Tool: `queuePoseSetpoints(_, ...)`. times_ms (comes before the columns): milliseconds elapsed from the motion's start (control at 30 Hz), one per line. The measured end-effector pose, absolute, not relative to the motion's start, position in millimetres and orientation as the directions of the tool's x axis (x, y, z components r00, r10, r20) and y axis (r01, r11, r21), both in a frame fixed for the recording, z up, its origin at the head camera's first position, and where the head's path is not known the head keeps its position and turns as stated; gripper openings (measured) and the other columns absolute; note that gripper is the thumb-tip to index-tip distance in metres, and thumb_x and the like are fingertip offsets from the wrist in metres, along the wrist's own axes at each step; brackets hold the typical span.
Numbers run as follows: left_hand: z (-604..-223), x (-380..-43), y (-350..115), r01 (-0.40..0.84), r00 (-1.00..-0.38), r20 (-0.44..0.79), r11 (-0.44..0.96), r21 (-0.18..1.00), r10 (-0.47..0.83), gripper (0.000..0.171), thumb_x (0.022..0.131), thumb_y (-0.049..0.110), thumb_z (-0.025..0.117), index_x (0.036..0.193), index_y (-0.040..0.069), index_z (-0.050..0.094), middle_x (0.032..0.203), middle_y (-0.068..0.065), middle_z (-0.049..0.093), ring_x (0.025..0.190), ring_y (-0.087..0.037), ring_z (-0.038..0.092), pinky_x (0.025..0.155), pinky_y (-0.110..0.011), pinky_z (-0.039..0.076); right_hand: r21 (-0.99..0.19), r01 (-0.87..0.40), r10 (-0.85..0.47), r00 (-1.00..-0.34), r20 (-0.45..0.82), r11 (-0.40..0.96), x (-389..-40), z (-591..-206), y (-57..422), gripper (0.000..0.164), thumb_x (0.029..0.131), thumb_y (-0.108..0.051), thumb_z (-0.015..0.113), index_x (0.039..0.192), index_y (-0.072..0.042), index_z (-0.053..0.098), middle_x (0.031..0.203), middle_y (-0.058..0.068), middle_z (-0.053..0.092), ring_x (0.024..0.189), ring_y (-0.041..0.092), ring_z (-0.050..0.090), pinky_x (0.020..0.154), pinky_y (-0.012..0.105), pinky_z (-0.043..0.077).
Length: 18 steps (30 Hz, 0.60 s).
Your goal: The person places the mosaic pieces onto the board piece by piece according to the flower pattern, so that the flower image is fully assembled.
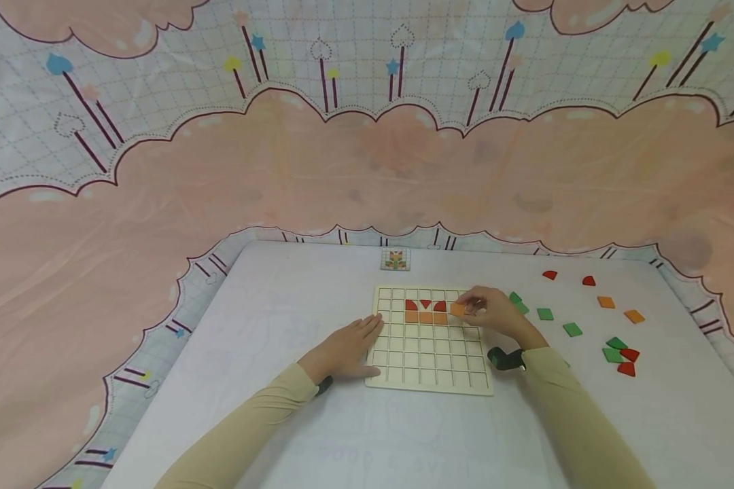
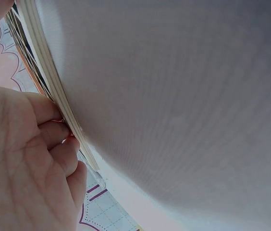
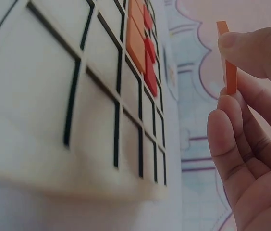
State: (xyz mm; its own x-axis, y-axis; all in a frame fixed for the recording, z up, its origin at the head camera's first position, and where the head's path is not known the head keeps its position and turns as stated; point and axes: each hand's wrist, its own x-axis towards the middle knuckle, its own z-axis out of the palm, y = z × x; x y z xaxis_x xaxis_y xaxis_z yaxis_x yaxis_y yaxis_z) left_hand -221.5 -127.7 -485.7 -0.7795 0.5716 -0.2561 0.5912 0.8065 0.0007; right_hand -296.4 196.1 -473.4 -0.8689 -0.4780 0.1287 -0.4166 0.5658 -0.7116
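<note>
A cream grid board point(image 1: 428, 367) lies on the white table. Three orange square tiles point(image 1: 425, 317) sit side by side in its upper cells. Just above them are two red rounded tiles point(image 1: 440, 306) with a red triangle tile point(image 1: 425, 304) between. My left hand point(image 1: 347, 348) rests along the board's left edge; its fingertips touch the rim, thumb spread toward the lower corner. Over the upper right cells my right hand point(image 1: 492, 312) pinches an orange square tile point(image 1: 457, 310). In the right wrist view this tile point(image 3: 230, 70) is edge-on between thumb and fingers, apart from the board.
A small pattern card point(image 1: 395, 259) lies behind the board. Loose tiles are scattered to the right: several green tiles point(image 1: 572, 329), orange squares point(image 1: 606, 302) and red rounded pieces point(image 1: 589, 280). A patterned cloth point(image 1: 367, 170) hangs behind the table.
</note>
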Motion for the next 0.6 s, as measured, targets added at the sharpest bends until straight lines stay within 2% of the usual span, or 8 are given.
queuePoseSetpoints(300, -486, -222, -128, 0.589, -0.779, -0.26, 0.808, 0.008, 0.57, 0.091, 0.089, 0.062, 0.046, 0.151, 0.003, 0.014, 0.159, -0.011, 0.011, 0.147, -0.023, 0.013, 0.12, -0.035, 0.018, -0.727, -0.464, -0.556, -0.82, 0.136, 0.507, -295, -484, 169, 0.024, 0.075, -0.007, 0.076, 0.097, -0.002, 0.069, 0.086, 0.007, 0.064, 0.075, 0.008, 0.055, 0.068, 0.019, 0.051)
queuePoseSetpoints(600, -486, -223, -128, 0.588, -0.779, -0.261, 0.809, 0.014, 0.571, 0.091, 0.089, 0.062, 0.045, 0.151, 0.003, 0.013, 0.159, -0.011, 0.01, 0.147, -0.022, 0.013, 0.12, -0.035, 0.018, -0.734, -0.436, -0.575, -0.815, 0.076, 0.521, -294, -491, 153, 0.024, 0.073, -0.01, 0.078, 0.094, -0.002, 0.069, 0.083, 0.006, 0.065, 0.072, 0.008, 0.056, 0.065, 0.019, 0.051)
